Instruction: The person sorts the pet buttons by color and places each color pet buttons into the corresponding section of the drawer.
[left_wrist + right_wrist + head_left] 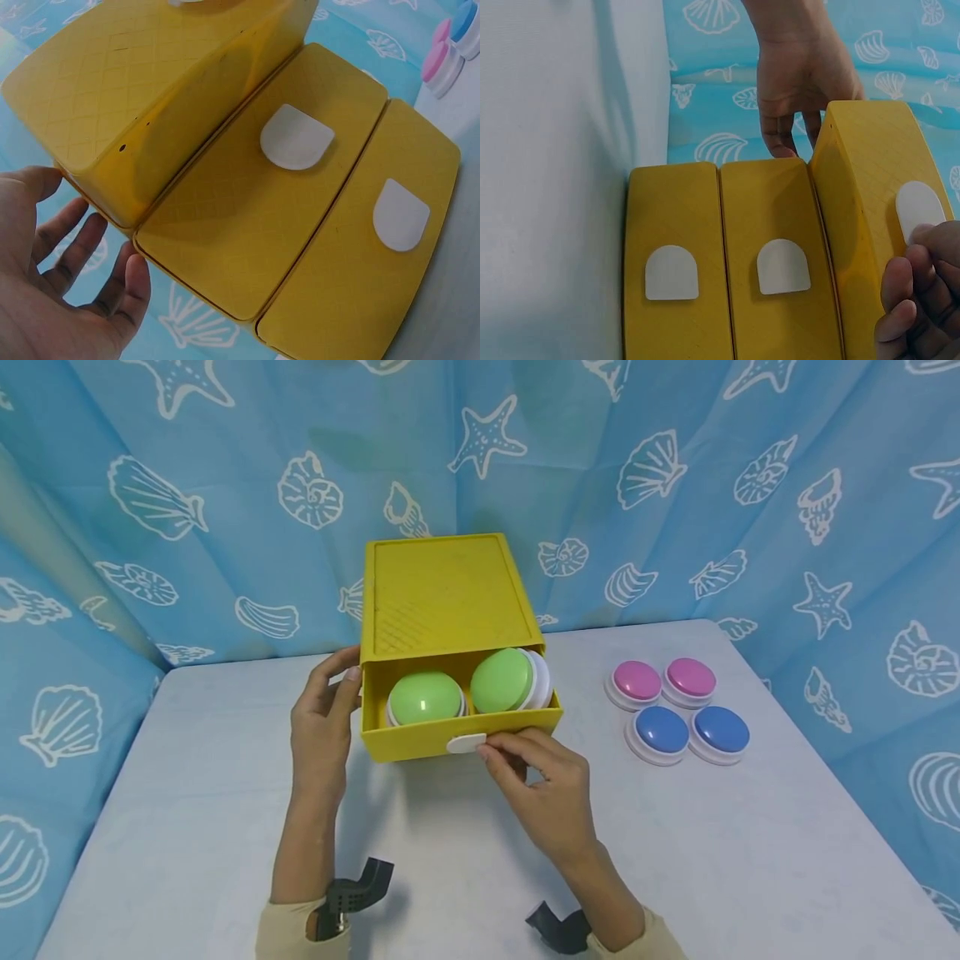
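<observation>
A yellow drawer cabinet (450, 597) stands on the table, its top drawer (408, 746) pulled out. Inside lie two round push-light-like pieces with white bases and green domes: one green dome (426, 697) faces up, the other (501, 681) is tilted on its side. My right hand (543, 789) pinches the white handle (465, 743) of that drawer between thumb and fingers. The left hand (321, 727) touches the cabinet's left side with its fingertips. In the left wrist view the middle drawer (225, 240) and bottom drawer (337, 285) are closed.
To the right of the cabinet are two pink-domed pieces (637, 680) and two blue-domed pieces (662, 729), grouped on the white table (750, 843). A blue curtain (555, 502) with shell prints hangs behind and at both sides.
</observation>
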Tool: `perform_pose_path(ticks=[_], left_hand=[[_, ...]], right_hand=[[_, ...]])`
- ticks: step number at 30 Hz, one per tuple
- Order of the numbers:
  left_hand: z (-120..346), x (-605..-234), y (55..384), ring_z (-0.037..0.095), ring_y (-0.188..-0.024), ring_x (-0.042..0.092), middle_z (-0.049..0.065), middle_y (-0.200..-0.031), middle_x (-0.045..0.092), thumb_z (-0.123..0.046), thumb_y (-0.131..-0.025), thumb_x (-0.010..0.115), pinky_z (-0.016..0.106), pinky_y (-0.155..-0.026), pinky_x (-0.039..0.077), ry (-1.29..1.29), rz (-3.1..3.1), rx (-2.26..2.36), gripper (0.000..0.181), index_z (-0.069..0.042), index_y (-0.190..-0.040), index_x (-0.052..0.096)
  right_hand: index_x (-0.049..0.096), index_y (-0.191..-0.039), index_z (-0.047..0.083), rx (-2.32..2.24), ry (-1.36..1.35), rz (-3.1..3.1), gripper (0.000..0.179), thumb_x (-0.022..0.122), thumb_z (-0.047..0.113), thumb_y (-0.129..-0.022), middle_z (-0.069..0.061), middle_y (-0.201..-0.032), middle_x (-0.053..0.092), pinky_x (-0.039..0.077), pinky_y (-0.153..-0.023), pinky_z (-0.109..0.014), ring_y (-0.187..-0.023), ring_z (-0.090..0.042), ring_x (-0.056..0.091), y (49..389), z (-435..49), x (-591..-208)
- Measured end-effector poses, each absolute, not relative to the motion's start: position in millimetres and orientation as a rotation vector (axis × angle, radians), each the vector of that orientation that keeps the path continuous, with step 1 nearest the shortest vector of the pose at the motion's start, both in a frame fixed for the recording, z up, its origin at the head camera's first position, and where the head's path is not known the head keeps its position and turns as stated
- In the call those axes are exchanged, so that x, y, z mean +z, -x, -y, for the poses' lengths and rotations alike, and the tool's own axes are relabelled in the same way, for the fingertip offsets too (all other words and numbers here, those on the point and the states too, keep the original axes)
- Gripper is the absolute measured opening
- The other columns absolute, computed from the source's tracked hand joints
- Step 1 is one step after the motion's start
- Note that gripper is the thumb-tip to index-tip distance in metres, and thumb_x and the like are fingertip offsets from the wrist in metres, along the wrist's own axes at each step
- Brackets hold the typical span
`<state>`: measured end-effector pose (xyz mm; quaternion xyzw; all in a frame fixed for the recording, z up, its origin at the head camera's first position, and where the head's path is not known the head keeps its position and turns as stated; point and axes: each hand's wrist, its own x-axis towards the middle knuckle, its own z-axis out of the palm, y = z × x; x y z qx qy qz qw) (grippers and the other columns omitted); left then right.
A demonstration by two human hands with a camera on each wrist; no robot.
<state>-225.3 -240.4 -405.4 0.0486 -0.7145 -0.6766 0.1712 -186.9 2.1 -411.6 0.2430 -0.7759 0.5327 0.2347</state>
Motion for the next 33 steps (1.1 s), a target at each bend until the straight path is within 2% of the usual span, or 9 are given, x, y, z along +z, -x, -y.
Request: perform_pose_path(ticks=[9, 19, 28, 33], left_hand=[[240.8, -405.3, 224.9, 0.016, -0.119, 0.056, -0.007, -0.135, 0.056, -0.045, -0.100, 0.059, 0.044, -0.103, 0.042, -0.136, 2.035, -1.904, 0.041, -0.028, -0.137, 0.061], [239.4, -408.0, 224.4, 0.015, -0.120, 0.056, -0.006, -0.135, 0.055, -0.045, -0.099, 0.060, 0.042, -0.103, 0.044, -0.172, 2.048, -1.907, 0.041, -0.029, -0.137, 0.060], [240.3, -406.4, 224.7, 0.017, -0.120, 0.056, -0.006, -0.136, 0.055, -0.045, -0.099, 0.059, 0.045, -0.104, 0.042, -0.161, 2.048, -1.908, 0.041, -0.029, -0.137, 0.060], [240.9, -407.6, 224.0, 0.016, -0.120, 0.056, -0.006, -0.136, 0.055, -0.044, -0.100, 0.059, 0.044, -0.103, 0.042, -0.157, 2.044, -1.908, 0.041, -0.027, -0.137, 0.061]], right_hand=[[0.078, -0.100, 0.008, 1.454, -0.670, 2.116, 0.012, 0.078, 0.011, -0.088, 0.004, -0.084, 0.066, 0.049, -0.060, -0.022, -0.072, -0.011, 0.055, 189.5, 0.4, -414.4], [0.077, -0.101, 0.007, 1.448, -0.677, 2.091, 0.013, 0.078, 0.008, -0.088, 0.001, -0.085, 0.066, 0.049, -0.061, -0.021, -0.074, -0.013, 0.056, 194.7, 0.6, -419.1], [0.077, -0.099, 0.005, 1.456, -0.703, 2.043, 0.015, 0.078, -0.001, -0.085, -0.001, -0.084, 0.066, 0.048, -0.060, -0.020, -0.072, -0.014, 0.056, 200.3, 2.1, -420.0], [0.077, -0.099, 0.004, 1.454, -0.708, 2.037, 0.013, 0.078, 0.002, -0.086, -0.001, -0.084, 0.067, 0.048, -0.060, -0.020, -0.071, -0.014, 0.056, 203.3, 3.1, -422.3]])
